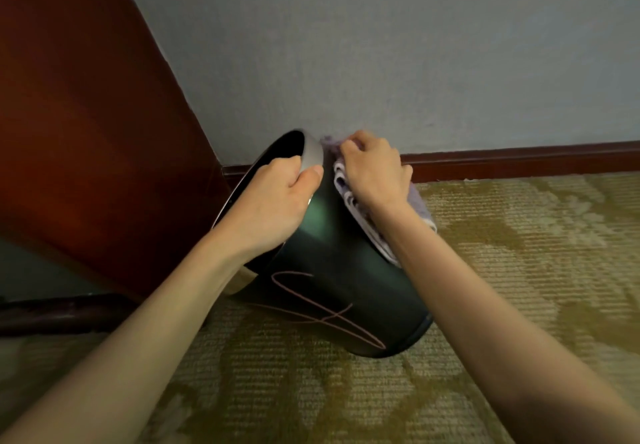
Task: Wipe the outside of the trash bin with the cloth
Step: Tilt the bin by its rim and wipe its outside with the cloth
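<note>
A dark green trash bin (346,291) with a silver rim is tilted to the left, its base on the carpet and its mouth facing the wooden panel. My left hand (277,201) grips the silver rim, thumb on the outside and fingers curled inside. My right hand (374,169) holds a pale purple and white cloth (419,208) against the bin's upper right side, near the rim. Part of the cloth hangs down behind my wrist.
A dark red wooden panel (86,114) stands close on the left. A grey wall (415,62) with a dark wooden skirting board (519,159) runs right behind the bin. Patterned beige and olive carpet (519,270) covers the floor.
</note>
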A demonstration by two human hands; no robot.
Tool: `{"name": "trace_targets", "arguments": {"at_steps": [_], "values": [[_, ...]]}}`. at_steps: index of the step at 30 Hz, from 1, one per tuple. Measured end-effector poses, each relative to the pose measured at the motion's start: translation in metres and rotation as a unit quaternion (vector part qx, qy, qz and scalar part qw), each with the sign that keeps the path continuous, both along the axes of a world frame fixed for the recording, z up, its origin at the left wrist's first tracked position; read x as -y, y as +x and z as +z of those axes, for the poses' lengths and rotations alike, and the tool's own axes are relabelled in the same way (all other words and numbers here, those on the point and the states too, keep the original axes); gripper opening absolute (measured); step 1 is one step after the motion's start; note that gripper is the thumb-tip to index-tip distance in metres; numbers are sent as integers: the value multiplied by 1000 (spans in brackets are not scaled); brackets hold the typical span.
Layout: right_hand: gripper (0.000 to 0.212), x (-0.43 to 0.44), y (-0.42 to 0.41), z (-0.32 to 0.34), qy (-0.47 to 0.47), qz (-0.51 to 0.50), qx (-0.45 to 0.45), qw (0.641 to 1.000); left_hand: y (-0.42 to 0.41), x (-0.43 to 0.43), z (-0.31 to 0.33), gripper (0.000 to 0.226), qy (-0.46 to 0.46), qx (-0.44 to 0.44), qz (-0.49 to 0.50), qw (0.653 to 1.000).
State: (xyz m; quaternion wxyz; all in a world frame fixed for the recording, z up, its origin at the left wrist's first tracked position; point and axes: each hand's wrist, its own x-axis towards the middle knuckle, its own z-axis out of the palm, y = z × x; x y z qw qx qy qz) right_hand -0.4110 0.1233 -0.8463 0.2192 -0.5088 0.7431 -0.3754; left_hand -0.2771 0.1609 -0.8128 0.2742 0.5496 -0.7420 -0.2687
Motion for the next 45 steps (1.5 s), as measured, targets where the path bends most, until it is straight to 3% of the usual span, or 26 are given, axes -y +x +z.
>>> {"name": "trace_targets", "arguments": {"at_steps": [5,11,22,30,34,38,45], "values": [[31,-45,27,-11,-117,-62,-66,989,3,14,2,43,14,-11,20,1000],[40,-76,55,-22,-171,-71,-115,976,13,19,4,42,33,-33,24,999],[26,-31,31,-12,-114,3,-61,992,23,18,0,54,63,-79,13,995],[25,12,1,-12,38,36,33,998,23,7,-6,58,51,-100,2,994],[33,21,-10,-15,68,38,49,996,12,13,-4,57,40,-86,3,995],[30,8,-12,-18,26,18,17,999,7,23,-5,51,30,-65,17,997],[42,-67,15,-48,-140,-57,-104,983,13,40,-3,40,53,-42,19,998]]}}
